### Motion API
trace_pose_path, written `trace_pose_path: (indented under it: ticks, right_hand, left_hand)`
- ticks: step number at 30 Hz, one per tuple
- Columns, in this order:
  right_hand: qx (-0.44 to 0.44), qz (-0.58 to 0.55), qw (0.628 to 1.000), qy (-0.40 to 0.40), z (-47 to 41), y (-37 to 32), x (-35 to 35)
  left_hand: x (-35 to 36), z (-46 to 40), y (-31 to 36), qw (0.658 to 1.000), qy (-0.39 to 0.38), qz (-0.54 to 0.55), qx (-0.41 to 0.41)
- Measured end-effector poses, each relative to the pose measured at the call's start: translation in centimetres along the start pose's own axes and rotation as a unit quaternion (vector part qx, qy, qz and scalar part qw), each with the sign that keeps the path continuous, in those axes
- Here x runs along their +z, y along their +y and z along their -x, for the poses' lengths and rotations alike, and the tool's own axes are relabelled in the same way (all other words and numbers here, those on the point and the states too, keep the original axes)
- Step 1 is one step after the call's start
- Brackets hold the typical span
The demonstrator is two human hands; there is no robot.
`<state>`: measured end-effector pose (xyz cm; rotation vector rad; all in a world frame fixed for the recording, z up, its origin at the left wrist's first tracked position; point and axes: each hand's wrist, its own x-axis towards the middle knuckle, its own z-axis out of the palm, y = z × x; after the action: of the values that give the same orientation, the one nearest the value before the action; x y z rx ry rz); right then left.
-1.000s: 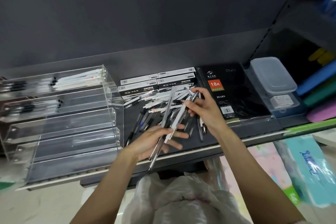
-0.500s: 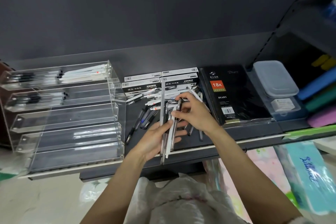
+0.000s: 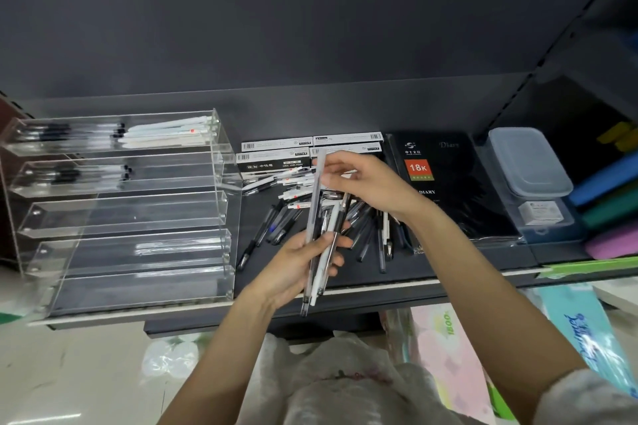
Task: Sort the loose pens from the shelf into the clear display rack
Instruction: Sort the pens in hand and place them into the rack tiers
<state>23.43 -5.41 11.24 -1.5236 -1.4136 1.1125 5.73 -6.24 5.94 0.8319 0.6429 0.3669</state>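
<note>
the left hand curls around a bundle of slim pens, long straight barrels in frosted grey, white and black, held nearly upright with their tips hanging below the palm. the right hand sits at twelve o'clock from it, thumb and fingers pinching the top of the tallest frosted pen. behind both, a loose pile of pens lies fanned on the dark matte shelf. at nine o'clock stands the clear acrylic display rack, stepped in glossy troughs; the top two hold pens, the lower ones look bare, though glare blurs them. flat pen boxes lie at twelve o'clock, a black diary at two o'clock, a lidded plastic tub beyond.
</note>
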Motion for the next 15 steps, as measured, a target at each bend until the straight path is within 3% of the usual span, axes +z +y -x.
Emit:
trace_pose_path:
  ticks: [3,8,13,15]
  right_hand:
    - [-0.022,-0.013,1.0,-0.016,-0.6,-1.0,0.4]
    - [-0.048,-0.15,0.975,0.154,0.1,-2.3,-1.6]
    - [0.01,0.017,0.999,0.032,2.8,-1.3,0.8]
    - [0.025,0.038,0.998,0.032,3.2,-0.5,2.4]
  left_hand:
    - [0.2,0.2,-0.1,1.0,0.016,-0.017,-0.008]
    - [-0.3,0.7,-0.9,0.999,0.048,-0.012,-0.005]
    - [-0.4,0.4,-0.7,0.993,0.1,0.066,0.001]
    - [-0.2,0.1,-0.7,0.991,0.112,0.076,0.001]
